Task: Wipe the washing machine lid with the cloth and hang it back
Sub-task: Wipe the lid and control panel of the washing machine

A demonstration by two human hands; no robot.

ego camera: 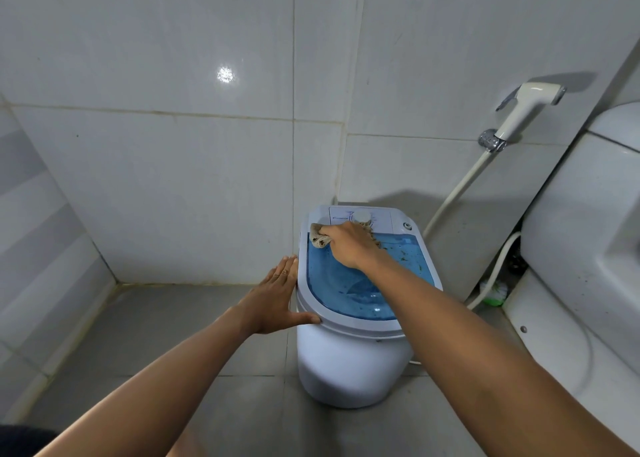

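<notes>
A small white washing machine (349, 363) stands on the grey floor, topped by a translucent blue lid (398, 259) with dark specks on its right part. My right hand (348, 243) grips a crumpled beige cloth (318, 238) and presses it on the lid's far left corner, just below the white control panel (362, 217). My left hand (277, 297) lies flat with straight fingers against the machine's left rim, thumb on the front edge.
Tiled walls close in behind and to the left. A white bidet sprayer (526, 108) hangs on the wall at the right, its hose (460, 183) running down behind the machine. A white toilet (581, 249) stands at the right, with a green object (495, 292) beside its base.
</notes>
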